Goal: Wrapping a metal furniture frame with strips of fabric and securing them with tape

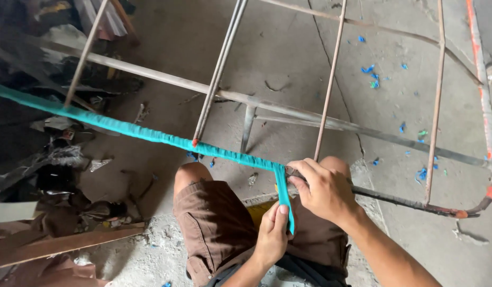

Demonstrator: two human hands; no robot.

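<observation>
A metal frame of thin rods (331, 74) lies across my knees above a concrete floor. One long bar (134, 130) of it is wound in teal strip from the far left to the middle. My left hand (272, 234) pinches the loose end of the teal strip (284, 199), which hangs down from the bar. My right hand (323, 188) grips the bare dark bar (400, 201) right beside the spot where the wrapping ends. I sit in brown shorts (214, 223).
Dark scrap and debris (60, 165) pile up at the left, with a wooden plank (60, 244) at the lower left. Small blue and teal scraps (370, 74) dot the floor at the right. An orange-tipped bend (490, 192) ends the frame at the far right.
</observation>
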